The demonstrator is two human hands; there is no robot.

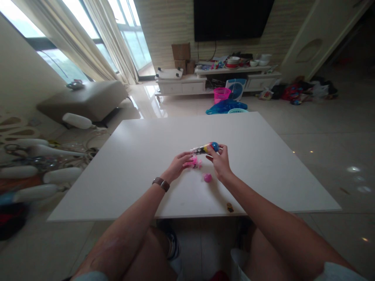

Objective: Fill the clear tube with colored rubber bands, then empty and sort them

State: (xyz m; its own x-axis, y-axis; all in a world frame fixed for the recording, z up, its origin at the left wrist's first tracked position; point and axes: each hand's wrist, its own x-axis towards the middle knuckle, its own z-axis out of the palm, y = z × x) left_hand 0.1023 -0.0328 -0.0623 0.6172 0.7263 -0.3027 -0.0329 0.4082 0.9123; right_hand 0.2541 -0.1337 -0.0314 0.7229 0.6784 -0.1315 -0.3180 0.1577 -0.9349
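Forearms (pixel 137 214) reach up from the near edge, sleeves cut off and legs partly hidden beneath a white table (pixel 117 175). Print on the blue-topped clear package (pixel 202 149), above the table's middle, is too small to read. The right hand (pixel 220 160) grips its blue end; the left hand (pixel 178 166), slightly apart from the right, bends at its other end, contact unclear. Pink pieces (pixel 194 161) lie partly behind the left fingers, with a pink ball (pixel 208 178) nearer and right.
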